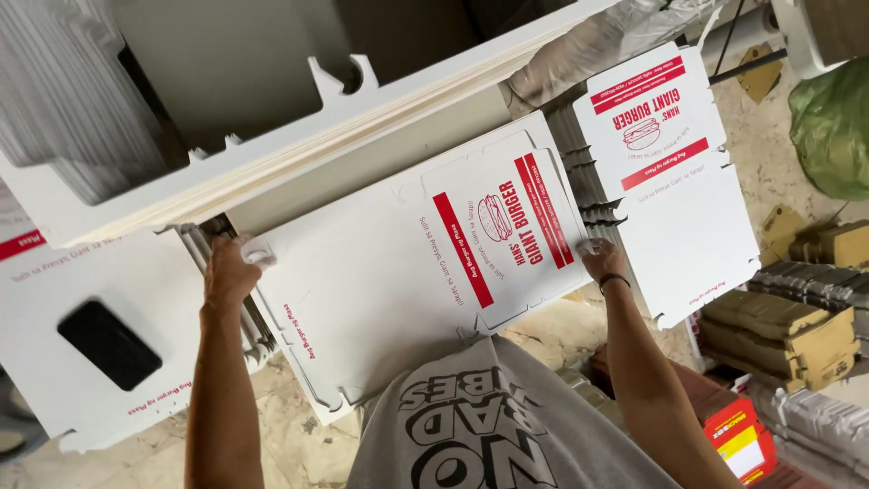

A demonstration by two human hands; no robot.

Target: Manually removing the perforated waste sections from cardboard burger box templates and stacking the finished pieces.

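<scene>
- Head view, looking down; person's torso in a grey printed shirt [489,426] at 6 o'clock.
- Left hand [228,273] at 9 o'clock of the flat white box blank [398,281], fingers curled shut on its left edge tab.
- Right hand [602,261] at 3 o'clock of the same blank, fingers pinched on its right edge; black band on that wrist.
- Blank lies flat at frame centre, red stripes and a burger drawing facing up, held between both hands.
- Thick stack of white blanks [299,154] at 11 o'clock, touching the held blank's far edge.
- Second printed blank [679,181] at 2 o'clock, just beside the right hand.
- Another white blank at 8 o'clock with a black phone [109,344] lying on it.
- Brown cardboard pieces [787,326] at 4 o'clock; green bag [833,127] at 1 o'clock.
- Judgement: keep both grips level and even so the sheet does not bow or snag on the neighbouring stacks' notched edges.
</scene>
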